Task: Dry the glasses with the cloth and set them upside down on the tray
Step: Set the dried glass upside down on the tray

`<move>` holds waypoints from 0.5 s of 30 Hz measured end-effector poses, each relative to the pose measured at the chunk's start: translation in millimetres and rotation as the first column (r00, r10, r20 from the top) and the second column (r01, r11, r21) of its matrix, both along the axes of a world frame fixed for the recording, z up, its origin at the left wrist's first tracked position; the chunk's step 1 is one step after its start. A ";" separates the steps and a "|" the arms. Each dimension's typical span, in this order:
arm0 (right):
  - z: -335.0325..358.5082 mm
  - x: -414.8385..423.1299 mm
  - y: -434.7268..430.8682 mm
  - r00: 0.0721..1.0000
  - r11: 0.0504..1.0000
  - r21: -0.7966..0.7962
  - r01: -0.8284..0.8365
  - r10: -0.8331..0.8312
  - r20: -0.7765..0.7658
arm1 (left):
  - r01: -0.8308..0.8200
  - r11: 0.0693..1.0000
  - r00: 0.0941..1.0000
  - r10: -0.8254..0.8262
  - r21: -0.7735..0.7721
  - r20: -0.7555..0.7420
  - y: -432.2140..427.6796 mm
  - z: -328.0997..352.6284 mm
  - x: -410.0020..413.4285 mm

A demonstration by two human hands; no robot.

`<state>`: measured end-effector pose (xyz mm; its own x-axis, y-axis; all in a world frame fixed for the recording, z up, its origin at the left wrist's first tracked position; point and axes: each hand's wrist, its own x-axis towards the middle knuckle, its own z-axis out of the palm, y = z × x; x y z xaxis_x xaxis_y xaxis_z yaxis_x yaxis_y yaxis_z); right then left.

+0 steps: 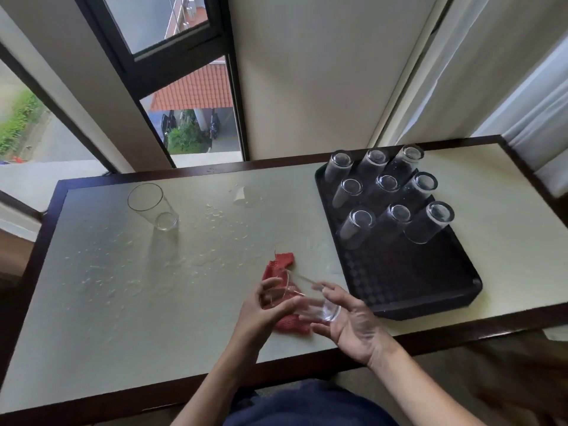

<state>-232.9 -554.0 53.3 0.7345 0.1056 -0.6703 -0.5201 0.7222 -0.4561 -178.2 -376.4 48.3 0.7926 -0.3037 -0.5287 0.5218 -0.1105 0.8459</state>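
Holding a glass [310, 302] on its side above the table's near edge, my right hand [353, 324] cups the base end with fingers curled round it. My left hand [261, 309] grips the red cloth [278, 265] at the open mouth. The glass's long axis runs from lower right up to the left, mouth turned away from the tray [430, 290] — so setting it down calls, I judge, for a swing right and a flip, with the right hand nearer. Nine upturned glasses [387, 192] fill the tray's far end; its near part is bare. One upright glass [152, 207] stands well off to the left on the wet table [123, 333]. Whether the cloth reaches inside the held glass is hard to make out — its clear walls blur against my fingers.
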 end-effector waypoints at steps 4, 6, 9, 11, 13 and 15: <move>16.6 2.5 -25.5 0.997 0.935 -0.350 0.051 -0.065 -0.028 | 0.102 0.955 0.974 -0.152 0.278 0.167 11.4 -17.2 6.0; 25.3 6.0 -41.3 0.998 0.853 -0.520 0.050 -0.061 -0.004 | 0.111 0.824 0.916 -0.301 0.556 0.264 23.6 -32.6 11.5; 33.3 13.1 -64.1 1.000 0.577 -0.816 -0.025 0.007 -0.026 | 0.143 0.400 0.794 -0.592 0.905 0.136 40.3 -54.5 13.1; 35.5 19.0 -78.1 0.994 0.271 -0.957 -0.099 0.080 -0.080 | 0.198 0.307 0.770 -0.637 0.931 0.046 47.8 -63.9 7.8; 36.2 24.7 -88.6 0.976 -0.013 -0.986 -0.167 0.138 -0.167 | 0.176 0.312 0.769 -0.635 0.934 0.068 51.2 -71.8 1.2; 35.1 30.9 -95.2 0.955 -0.181 -0.960 -0.214 0.169 -0.244 | 0.157 0.336 0.783 -0.616 0.929 0.090 50.6 -74.5 -1.3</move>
